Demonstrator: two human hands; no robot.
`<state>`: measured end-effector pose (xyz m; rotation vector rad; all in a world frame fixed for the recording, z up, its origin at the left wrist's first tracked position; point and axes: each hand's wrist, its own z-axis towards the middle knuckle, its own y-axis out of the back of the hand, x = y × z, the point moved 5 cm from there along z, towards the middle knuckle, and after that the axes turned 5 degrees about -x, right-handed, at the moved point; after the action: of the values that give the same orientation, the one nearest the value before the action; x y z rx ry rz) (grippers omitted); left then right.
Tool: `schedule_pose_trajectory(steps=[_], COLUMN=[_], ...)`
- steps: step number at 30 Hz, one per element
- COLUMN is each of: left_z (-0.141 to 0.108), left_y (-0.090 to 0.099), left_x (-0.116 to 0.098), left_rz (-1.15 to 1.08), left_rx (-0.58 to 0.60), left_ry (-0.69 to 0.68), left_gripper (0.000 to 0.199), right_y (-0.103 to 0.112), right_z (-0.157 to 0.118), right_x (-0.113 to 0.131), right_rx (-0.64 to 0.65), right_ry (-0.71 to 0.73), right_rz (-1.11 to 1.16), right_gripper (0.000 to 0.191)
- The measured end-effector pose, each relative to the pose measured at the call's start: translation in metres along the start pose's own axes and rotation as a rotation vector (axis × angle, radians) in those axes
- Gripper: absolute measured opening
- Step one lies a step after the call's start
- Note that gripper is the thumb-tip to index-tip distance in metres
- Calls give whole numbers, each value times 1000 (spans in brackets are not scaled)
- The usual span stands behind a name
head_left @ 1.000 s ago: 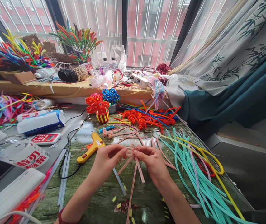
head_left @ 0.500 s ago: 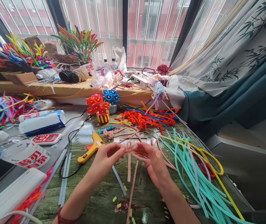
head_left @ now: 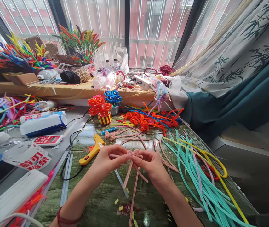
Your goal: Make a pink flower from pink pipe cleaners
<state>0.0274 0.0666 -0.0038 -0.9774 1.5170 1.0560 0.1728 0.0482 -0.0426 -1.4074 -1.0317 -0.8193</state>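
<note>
Between my two hands is a looped pink pipe-cleaner piece (head_left: 136,153), with pink stems hanging below it. My left hand (head_left: 114,159) pinches its left side between thumb and fingertips. On the right side, the thumb and fingers of my right hand (head_left: 150,162) are closed on the loops. The fingertips of both hands nearly touch and partly hide the piece. Beyond them, loose pink pipe cleaners (head_left: 134,138) lie on the green table (head_left: 101,195). Left of my left hand rests a yellow glue gun (head_left: 93,150).
Turquoise pipe cleaners (head_left: 196,173) spread over the right side. Red-orange pieces (head_left: 144,119) lie at the back beside a striped pot (head_left: 104,119) of red flowers. A black cord (head_left: 70,151), clear glue sticks (head_left: 67,176) and a red calculator (head_left: 48,140) are at left.
The looped piece has turned and moved slightly down and right. My hands have drawn closer together around it, and the hanging stems now splay apart.
</note>
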Motion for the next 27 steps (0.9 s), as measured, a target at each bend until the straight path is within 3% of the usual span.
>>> schedule_pose_trajectory(steps=[6,12,19,27], left_z=[-2,-3,-5,-7], left_y=[-1,-5,-8,-13], left_x=[0,-5,-15,-19], left_rz=[-195,-146,26,330], left_rx=[-4,60,82,-52], left_ry=[-74,-328,-450,-415], left_gripper=[19,15,28,29], right_y=[3,0,1,3], right_z=[1,-2,-4,-4], right_x=[0,5,9,12], right_rx=[-41,-16,-61,-118], right_ry=[-1,24,52,59], right_rz=[67,77,82,-21], right_gripper=[27,24,19,23])
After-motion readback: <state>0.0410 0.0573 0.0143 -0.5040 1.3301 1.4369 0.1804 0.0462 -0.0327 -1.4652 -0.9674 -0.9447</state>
